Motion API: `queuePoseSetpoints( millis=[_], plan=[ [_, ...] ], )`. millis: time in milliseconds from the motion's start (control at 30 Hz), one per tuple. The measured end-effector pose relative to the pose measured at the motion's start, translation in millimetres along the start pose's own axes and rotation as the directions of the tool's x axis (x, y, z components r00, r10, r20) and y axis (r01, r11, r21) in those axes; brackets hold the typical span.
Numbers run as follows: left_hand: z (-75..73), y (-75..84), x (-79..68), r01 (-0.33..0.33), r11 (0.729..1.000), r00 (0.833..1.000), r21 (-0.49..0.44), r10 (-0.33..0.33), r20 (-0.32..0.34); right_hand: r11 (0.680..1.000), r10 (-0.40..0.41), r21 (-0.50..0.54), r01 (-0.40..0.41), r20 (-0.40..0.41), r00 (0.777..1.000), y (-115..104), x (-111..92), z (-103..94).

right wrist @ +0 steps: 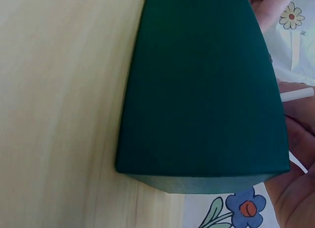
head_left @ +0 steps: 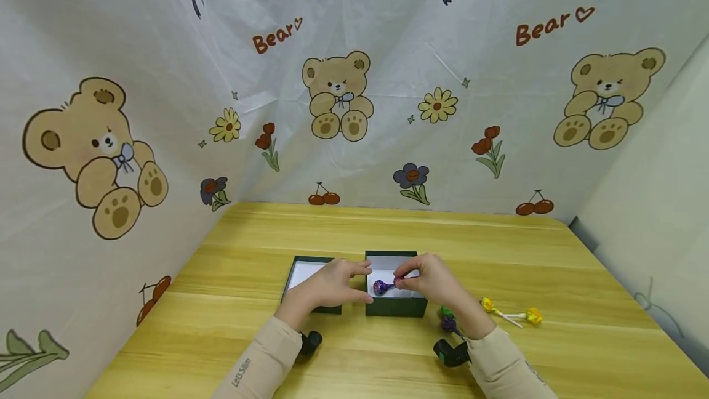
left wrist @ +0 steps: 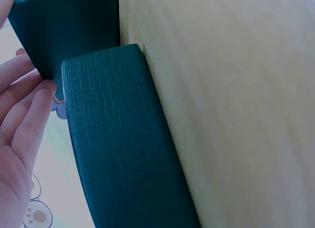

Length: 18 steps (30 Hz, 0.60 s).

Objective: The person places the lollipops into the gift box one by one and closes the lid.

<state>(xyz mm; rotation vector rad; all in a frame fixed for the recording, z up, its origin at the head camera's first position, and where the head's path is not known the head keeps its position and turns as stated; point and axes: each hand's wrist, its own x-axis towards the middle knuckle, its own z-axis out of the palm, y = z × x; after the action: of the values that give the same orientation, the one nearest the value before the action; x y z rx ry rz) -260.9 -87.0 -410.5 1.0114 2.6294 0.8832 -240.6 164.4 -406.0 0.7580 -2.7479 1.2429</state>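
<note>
Nearest me, a purple lollipop (head_left: 449,324) lies by the right wrist, yellow lollipops (head_left: 534,316) off to its right. Now the green box (head_left: 396,308): I've got the left hand (head_left: 334,282) at its left wall, fingers loose, grasping nothing, while the right hand (head_left: 434,279) pinches a reddish lollipop (head_left: 397,280) inside, just beside another wrapped lollipop (head_left: 380,289). I'd keep it low, lay the sticks alongside, brace that wall, then release gently. Farther off hangs the bear-printed backdrop (head_left: 388,153).
</note>
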Motion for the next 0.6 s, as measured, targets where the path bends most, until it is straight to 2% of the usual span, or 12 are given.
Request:
queuePoseSetpoints(
  millis=[600],
  plan=[
    [-1.2, -0.2, 0.1, -0.016, 1.000, 1.000, 0.017, 0.016, 0.004, 1.000, -0.004, -0.011, 0.005, 0.051, 0.999, 3.0, 4.8, 6.8]
  ],
)
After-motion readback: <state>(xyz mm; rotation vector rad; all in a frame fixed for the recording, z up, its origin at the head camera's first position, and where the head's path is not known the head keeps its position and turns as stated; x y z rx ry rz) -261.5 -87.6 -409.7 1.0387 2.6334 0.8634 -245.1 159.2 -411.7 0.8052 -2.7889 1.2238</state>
